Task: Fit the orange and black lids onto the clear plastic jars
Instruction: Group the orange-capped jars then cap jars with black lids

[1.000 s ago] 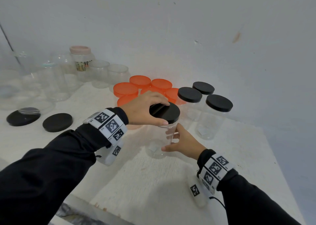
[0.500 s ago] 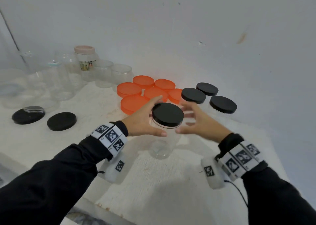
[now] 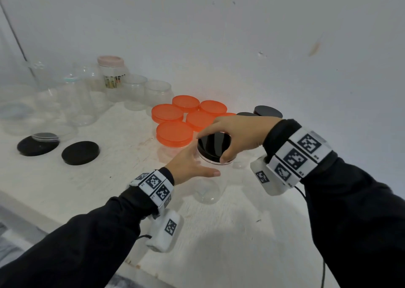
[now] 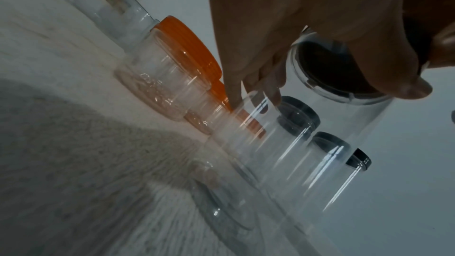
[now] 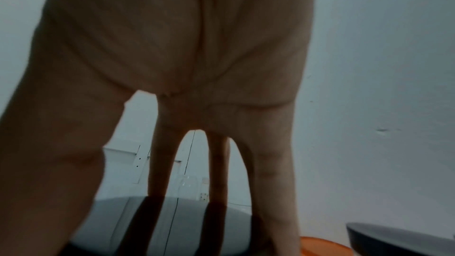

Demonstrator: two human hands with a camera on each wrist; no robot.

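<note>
A clear plastic jar (image 3: 207,191) stands upright at the middle of the white table (image 3: 219,244) with a black lid (image 3: 215,143) on its mouth. My right hand (image 3: 212,148) reaches over from the right and grips the lid's rim between thumb and fingers. My left hand (image 3: 198,164) holds the jar's upper wall, thumb in front, fingers hidden behind. In the left wrist view the jar (image 4: 320,143) lies between thumb and fingers (image 4: 258,85), the lid (image 4: 332,65) seen from below. In the right wrist view my fingers (image 5: 216,172) stand on the lid (image 5: 172,221).
Several orange-lidded jars (image 3: 175,132) stand just behind the held jar, and black-lidded jars (image 3: 268,111) behind my right hand. Two loose black lids (image 3: 80,153) lie at the left. Open clear jars (image 3: 135,90) and a pink-lidded jar (image 3: 110,73) line the back-left wall.
The hands swapped places: my left hand left the lid and dropped to the jar's wall, while my right hand let go of the jar's body and came over onto the lid.
</note>
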